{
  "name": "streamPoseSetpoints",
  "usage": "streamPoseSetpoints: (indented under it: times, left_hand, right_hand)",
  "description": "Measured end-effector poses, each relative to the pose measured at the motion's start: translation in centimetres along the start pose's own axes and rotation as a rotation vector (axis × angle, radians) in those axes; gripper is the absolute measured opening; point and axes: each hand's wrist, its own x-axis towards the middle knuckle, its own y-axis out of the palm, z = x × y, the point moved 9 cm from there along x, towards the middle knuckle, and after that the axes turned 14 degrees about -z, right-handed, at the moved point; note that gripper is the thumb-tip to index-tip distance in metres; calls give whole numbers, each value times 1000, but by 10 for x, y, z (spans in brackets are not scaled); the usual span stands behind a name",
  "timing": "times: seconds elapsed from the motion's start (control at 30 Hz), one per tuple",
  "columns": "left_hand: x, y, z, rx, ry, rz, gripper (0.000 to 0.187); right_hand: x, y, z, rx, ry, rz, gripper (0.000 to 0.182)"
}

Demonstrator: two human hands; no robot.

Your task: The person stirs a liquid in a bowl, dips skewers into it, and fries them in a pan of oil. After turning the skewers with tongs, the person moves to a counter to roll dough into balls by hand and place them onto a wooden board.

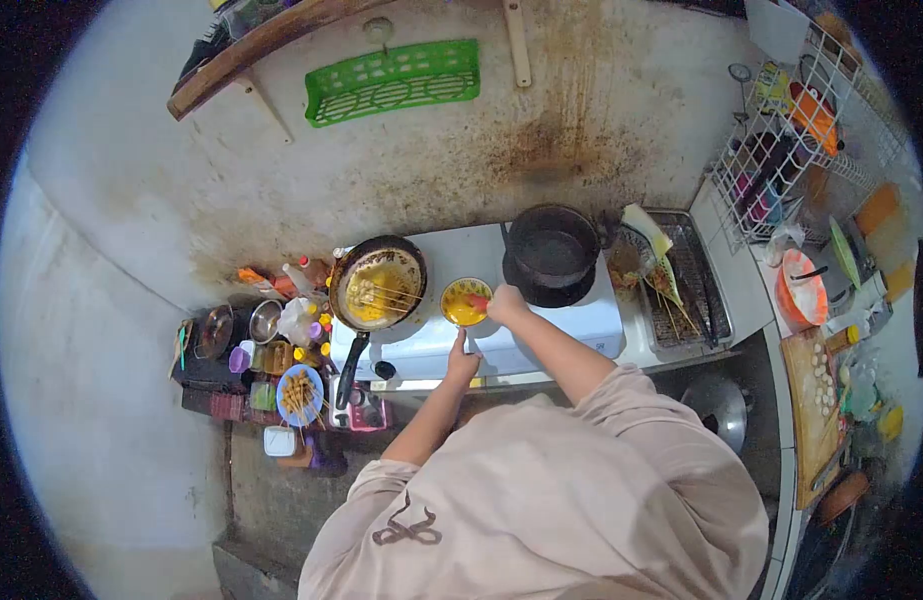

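**Bowl at my hands, red utensil dipped in**

Well left of the bowl is a blue plate of skewers. Just left of it, the frying pan holds more, its handle pointing towards me. My left hand touches the bowl's near rim, thumb up; I can't tell how its fingers grip. The bowl is round, without a long axis. At its right edge, my right hand pinches the utensil. Right of the bowl sit a black pot, then a tray.
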Motion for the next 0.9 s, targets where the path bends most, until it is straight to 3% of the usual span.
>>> streamPoseSetpoints:
  times: [0.1, 0.2, 0.4, 0.63, 0.8, 0.9]
  left_hand:
    - [4, 0, 0, -14, 55, -10, 74]
    - [-3, 0, -1, 8, -50, 9, 73]
    - [3, 0, 1, 21, 65, -42, 73]
    - [14, -1, 14, -5, 31, -50, 72]
    - [25, -4, 18, 51, 157, -82, 74]
    - [18, -2, 16, -22, 43, -10, 75]
  right_hand:
    - [1, 4, 3, -28, -31, 6, 23]
    - [-3, -10, 8, -12, -26, -27, 23]
    - [2, 0, -2, -4, -30, -2, 23]
    - [6, 7, -11, 7, -26, 3, 21]
    - [-5, -1, 0, -26, -41, 17, 21]
    - [1, 6, -7, -34, -3, 42, 26]
